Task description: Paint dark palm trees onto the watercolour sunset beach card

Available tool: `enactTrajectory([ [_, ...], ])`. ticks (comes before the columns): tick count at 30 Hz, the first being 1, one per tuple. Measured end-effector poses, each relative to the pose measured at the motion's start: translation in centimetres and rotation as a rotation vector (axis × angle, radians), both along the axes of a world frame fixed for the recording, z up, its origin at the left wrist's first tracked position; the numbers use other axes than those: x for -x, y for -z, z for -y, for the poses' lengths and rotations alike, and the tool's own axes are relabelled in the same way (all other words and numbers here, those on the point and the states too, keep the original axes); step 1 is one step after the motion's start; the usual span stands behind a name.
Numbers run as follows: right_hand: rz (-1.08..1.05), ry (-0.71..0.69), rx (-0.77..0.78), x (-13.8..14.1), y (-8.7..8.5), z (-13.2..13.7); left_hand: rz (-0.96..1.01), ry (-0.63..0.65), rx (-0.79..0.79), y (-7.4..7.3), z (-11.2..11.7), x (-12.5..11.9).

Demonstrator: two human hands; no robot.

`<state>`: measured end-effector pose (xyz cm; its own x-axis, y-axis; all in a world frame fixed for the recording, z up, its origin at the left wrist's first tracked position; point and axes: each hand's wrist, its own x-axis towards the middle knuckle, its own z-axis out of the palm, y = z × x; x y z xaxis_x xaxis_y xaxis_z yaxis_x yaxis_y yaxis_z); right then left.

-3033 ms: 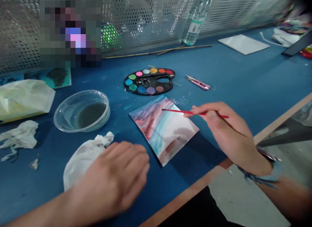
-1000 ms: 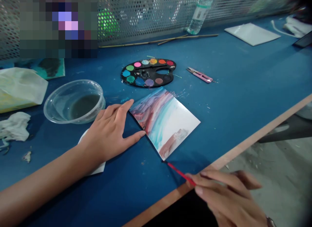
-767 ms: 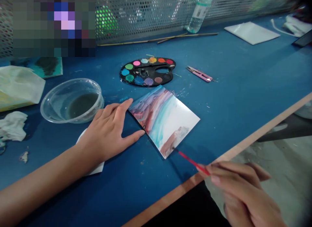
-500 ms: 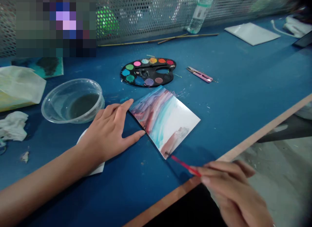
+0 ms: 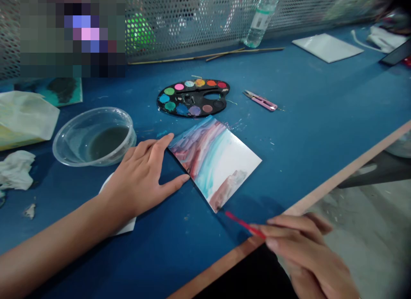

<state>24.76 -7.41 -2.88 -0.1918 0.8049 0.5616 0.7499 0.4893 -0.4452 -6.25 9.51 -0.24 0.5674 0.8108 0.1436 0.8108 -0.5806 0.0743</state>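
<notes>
The left hand (image 5: 144,174) was bare, with slim, tapering fingers, and the slender forearm (image 5: 70,239) behind it was bare too. The right hand (image 5: 310,252), slightly blurred, was ungloved; left of it showed plain black clothing (image 5: 244,275).

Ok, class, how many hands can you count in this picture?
2: the left hand at the edge of the painting, the right hand holding the red brush. Others may be hidden.
</notes>
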Motion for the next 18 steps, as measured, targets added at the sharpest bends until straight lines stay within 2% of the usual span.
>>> enactTrajectory([
  [4, -0.016, 0.158, -0.092, -0.7, 0.3, -1.1, -0.008, -0.02, 0.024, -0.1, 0.0, -0.1],
  [5, -0.007, 0.144, -0.084, -0.7, 0.3, -1.3, -0.005, -0.02, 0.021, -0.2, 0.0, -0.2],
  [9, 0.061, -0.057, 0.006, -0.2, -0.4, -1.2, -0.003, -0.008, -0.004, -0.1, 0.0, -0.3],
  [13, 0.054, 0.132, -0.058, -0.3, -0.7, -1.7, -0.026, -0.015, 0.012, 0.0, -0.1, -0.1],
  [14, 0.058, 0.127, -0.045, -0.4, -0.8, -1.9, -0.028, -0.017, 0.014, 0.1, -0.2, 0.0],
  [17, 0.1, -0.053, 0.031, -0.7, -1.2, -2.1, -0.027, -0.017, 0.009, 0.2, -0.2, 0.3],
  [18, 0.113, -0.067, 0.038, -0.7, -1.3, -2.1, -0.028, -0.019, 0.008, 0.2, -0.1, 0.3],
])
